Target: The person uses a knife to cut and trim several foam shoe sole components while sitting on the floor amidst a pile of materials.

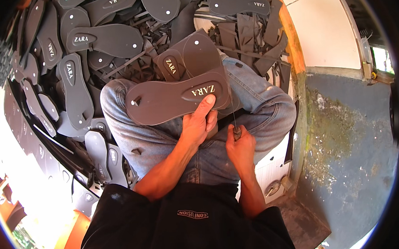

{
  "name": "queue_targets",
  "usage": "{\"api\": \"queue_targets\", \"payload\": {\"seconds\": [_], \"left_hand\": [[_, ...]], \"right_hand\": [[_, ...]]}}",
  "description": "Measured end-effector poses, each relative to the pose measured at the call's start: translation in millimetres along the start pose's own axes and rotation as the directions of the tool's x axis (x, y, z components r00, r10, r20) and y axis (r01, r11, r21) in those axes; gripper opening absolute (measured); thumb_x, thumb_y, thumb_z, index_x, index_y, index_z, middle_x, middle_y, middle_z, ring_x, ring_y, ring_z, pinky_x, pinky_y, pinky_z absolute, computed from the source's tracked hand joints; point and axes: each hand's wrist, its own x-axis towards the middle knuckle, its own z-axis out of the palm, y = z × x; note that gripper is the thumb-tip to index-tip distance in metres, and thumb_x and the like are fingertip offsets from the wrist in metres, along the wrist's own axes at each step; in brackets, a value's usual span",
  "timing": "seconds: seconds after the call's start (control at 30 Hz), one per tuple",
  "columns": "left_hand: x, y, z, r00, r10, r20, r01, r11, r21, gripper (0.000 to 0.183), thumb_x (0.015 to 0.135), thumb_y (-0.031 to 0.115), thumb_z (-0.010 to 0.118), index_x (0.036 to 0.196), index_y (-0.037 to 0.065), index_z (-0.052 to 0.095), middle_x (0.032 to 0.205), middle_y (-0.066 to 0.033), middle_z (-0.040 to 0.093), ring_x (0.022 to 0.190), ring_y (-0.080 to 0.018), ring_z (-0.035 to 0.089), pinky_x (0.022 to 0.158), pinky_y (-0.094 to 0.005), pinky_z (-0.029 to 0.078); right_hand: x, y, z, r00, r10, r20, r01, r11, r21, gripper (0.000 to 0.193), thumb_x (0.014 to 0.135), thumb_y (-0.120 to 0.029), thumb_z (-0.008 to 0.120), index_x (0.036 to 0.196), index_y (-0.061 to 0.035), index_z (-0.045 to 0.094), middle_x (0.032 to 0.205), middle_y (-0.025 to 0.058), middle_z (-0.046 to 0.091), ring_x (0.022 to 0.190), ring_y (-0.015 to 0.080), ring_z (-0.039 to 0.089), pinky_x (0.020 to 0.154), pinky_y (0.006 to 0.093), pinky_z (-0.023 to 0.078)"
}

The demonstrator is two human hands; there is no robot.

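Note:
My left hand (198,124) grips a dark grey sandal sole (162,101) by its near edge, thumb pressed on top and fingers underneath. The sole lies level over my crossed legs, its rounded end to the left and pale lettering near the thumb. Just beyond it is a rubber sheet piece (202,54) with a sole outline and a white dot; the sole covers its near part. In my right hand (241,147) is a thin-bladed knife (237,132), the fist closed round its handle. The narrow blade points away from me, along the sole's right end; its tip is hard to make out.
Many cut soles (105,40) lie heaped to the left and ahead. Dark offcuts (244,36) cover the ground beyond my knees. At the right are an orange edge (289,34), a stained grey floor (353,130) and a stone-like block (301,223).

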Motion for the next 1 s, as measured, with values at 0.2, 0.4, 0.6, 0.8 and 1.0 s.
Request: {"api": "queue_targets", "payload": {"seconds": [0.2, 0.4, 0.6, 0.8, 1.0], "left_hand": [[-6.5, -1.7, -13.5, 0.997, 0.009, 0.072, -0.011, 1.0, 0.023, 0.019, 0.091, 0.026, 0.058, 0.092, 0.007, 0.054, 0.054, 0.0014, 0.042, 0.04, -0.0062, 0.031, 0.037, -0.021, 0.024], [-44.6, -17.7, -35.5, 0.986, -0.105, 0.13, 0.08, 0.979, 0.187, 0.02, 0.087, 0.019, 0.063, 0.099, 0.005, 0.055, 0.064, 0.0024, 0.049, 0.041, -0.0041, 0.036, 0.035, -0.0199, 0.026], [-48.1, -9.3, -40.8, 0.965, -0.188, 0.183, 0.174, 0.981, 0.088, 0.021, 0.087, 0.02, 0.063, 0.097, 0.003, 0.057, 0.06, 0.0019, 0.048, 0.039, -0.004, 0.031, 0.035, -0.0206, 0.022], [-48.4, -5.1, -54.4, 0.938, -0.234, 0.255, 0.242, 0.97, 0.002, 0.023, 0.086, 0.021, 0.063, 0.097, 0.001, 0.058, 0.051, 0.0044, 0.041, 0.037, -0.0028, 0.027, 0.034, -0.0203, 0.019], [-59.5, -3.3, -56.4, 0.944, -0.254, 0.209, 0.255, 0.967, 0.02, 0.024, 0.085, 0.02, 0.064, 0.098, 0.001, 0.058, 0.051, 0.0045, 0.041, 0.036, -0.0023, 0.027, 0.034, -0.0198, 0.018]], "right_hand": [[13.2, -14.9, 2.7, 0.998, -0.061, 0.02, 0.061, 0.998, 0.018, 0.027, 0.086, -0.019, 0.058, 0.067, -0.0006, 0.052, 0.059, 0.024, 0.056, 0.059, 0.0445, 0.056, 0.055, 0.0494, 0.042], [54.6, -20.9, 4.7, 0.98, -0.2, 0.01, 0.198, 0.977, 0.075, 0.023, 0.085, -0.017, 0.059, 0.071, 0.001, 0.054, 0.065, 0.0248, 0.058, 0.066, 0.0445, 0.058, 0.06, 0.0493, 0.044], [44.1, -3.6, -12.2, 0.984, -0.177, 0.004, 0.172, 0.962, 0.211, 0.026, 0.085, -0.018, 0.061, 0.069, 0.0023, 0.053, 0.06, 0.0215, 0.056, 0.057, 0.0414, 0.055, 0.055, 0.0448, 0.042], [-25.4, 23.8, -41.3, 0.969, 0.002, 0.247, -0.055, 0.976, 0.21, 0.028, 0.084, -0.017, 0.062, 0.067, 0.0018, 0.051, 0.051, 0.0165, 0.051, 0.044, 0.0289, 0.052, 0.046, 0.0375, 0.038], [-44.7, 24.3, -35.1, 0.945, 0.018, 0.328, -0.075, 0.984, 0.161, 0.027, 0.084, -0.017, 0.062, 0.067, 0.0015, 0.053, 0.051, 0.016, 0.053, 0.044, 0.03, 0.055, 0.045, 0.0369, 0.04]]}}
